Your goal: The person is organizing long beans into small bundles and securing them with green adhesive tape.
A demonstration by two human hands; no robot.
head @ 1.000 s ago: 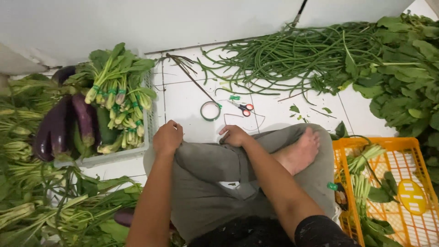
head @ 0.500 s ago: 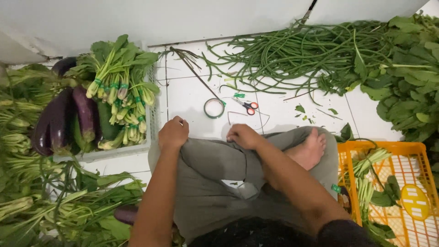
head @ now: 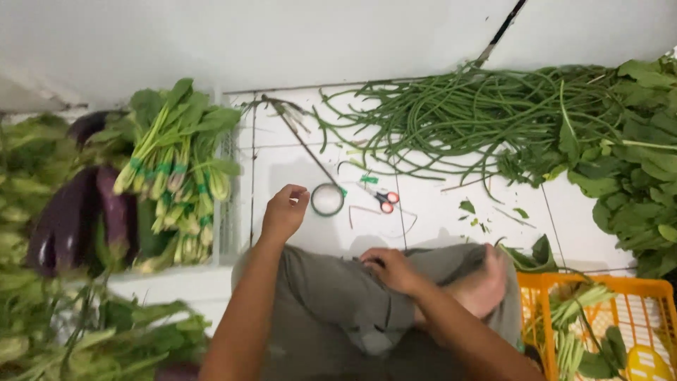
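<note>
Left hand (head: 284, 212): lifted off the knee since half a second ago and now reaching forward over the white tiled floor (head: 437, 226), just beside the green tape roll (head: 327, 200). Fingers curled inward with the thumb tip near the forefinger; nothing seen pinched between them, though the palm side is turned away.

Right hand (head: 390, 269): unchanged in place, resting on the grey trouser knee (head: 338, 296), fingers loosely bent and pressing into the cloth.

Tape roll: flat on the tile, not yet touched, with the orange-handled scissors (head: 384, 200) near it on the right, where both lay before.

Long beans (head: 479, 116): loose heap along the wall.

Bundled leafy greens (head: 176, 162) and purple eggplants (head: 77, 219): in a pale crate (head: 227, 212) at left, blurred.

Orange crate (head: 635, 303): cut off at the lower right edge, contents partly out of frame.

Bare foot (head: 486, 282): half covered by the right forearm.
</note>
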